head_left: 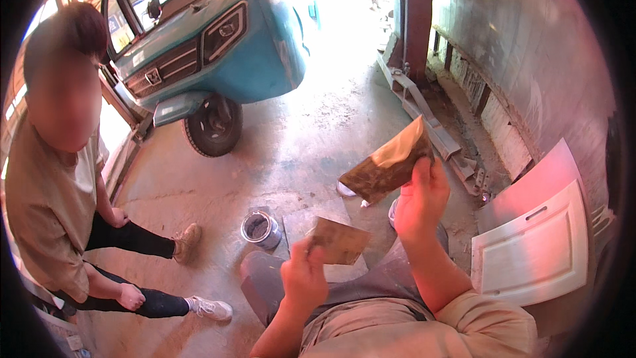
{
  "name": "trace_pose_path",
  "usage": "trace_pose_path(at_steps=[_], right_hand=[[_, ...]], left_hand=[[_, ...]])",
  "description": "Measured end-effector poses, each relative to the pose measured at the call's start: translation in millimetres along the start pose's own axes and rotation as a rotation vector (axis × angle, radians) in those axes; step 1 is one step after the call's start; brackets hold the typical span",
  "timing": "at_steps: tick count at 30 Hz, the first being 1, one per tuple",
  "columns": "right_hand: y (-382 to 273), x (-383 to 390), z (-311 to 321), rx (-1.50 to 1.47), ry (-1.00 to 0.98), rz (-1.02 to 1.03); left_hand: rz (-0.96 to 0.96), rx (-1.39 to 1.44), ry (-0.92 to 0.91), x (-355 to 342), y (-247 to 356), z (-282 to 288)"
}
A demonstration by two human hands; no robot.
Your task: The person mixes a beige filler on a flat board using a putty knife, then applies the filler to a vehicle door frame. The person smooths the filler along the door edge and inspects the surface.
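Observation:
My left hand point(305, 277) is closed round one edge of a small, thin, flat brown plate point(343, 241), much like a putty spreader. Above and to the right, my right hand point(423, 200) grips a larger flat plate point(386, 171) by its right edge. Dark smears cover the lower part of that plate, and its upper part shines yellowish. The two plates are held apart, over my bent legs. Left of the smaller plate, an open round tin point(260, 229) with dark grey contents stands on the floor.
On the left a person point(53, 185) sits or crouches facing in, hands at the knees. A blue three-wheeled vehicle point(265, 46) stands beyond. A pale panelled door point(530, 245) leans at right, near a metal beam point(417, 103). A flat board point(318, 209) lies beside the tin.

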State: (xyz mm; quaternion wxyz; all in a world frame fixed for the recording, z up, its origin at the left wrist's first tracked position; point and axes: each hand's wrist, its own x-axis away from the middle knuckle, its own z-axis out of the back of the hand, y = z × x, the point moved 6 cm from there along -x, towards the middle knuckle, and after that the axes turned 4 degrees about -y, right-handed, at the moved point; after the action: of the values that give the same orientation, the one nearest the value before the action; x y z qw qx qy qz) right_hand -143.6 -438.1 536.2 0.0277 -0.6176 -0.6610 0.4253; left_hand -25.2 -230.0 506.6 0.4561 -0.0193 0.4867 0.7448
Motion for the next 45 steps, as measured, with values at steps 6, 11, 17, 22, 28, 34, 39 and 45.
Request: trace_pose_path(at_steps=[6, 11, 17, 22, 28, 34, 39, 45], right_hand=[[-18, 47, -68, 0.714, -0.764, 0.265], [17, 20, -4, 1.143, -0.934, 0.161], [43, 55, 19, 0.133, -0.16, -0.403], [57, 69, 6, 0.153, -0.108, -0.497], [10, 0, -12, -0.053, 0.068, -0.201], [-18, 31, -35, 0.594, -0.398, 0.176], [13, 34, -19, 0.872, -0.827, -0.076], [7, 39, -25, 1.178, -0.404, 0.2]], left_hand=[[0.215, 0.787, 0.273, -14, -37, 12], [0.24, 0.972, 0.482, -20, -33, 27], [-0.023, 0.379, 0.659, -13, -18, 22], [-0.129, -0.001, 0.449, -4, 15, 8], [-0.287, -0.042, 0.07, -2, 11, -10], [0.251, 0.544, 0.215, -8, -28, -9], [0.307, 0.903, 0.395, -17, -32, 12], [0.096, 0.331, 0.614, -6, -38, 17]])
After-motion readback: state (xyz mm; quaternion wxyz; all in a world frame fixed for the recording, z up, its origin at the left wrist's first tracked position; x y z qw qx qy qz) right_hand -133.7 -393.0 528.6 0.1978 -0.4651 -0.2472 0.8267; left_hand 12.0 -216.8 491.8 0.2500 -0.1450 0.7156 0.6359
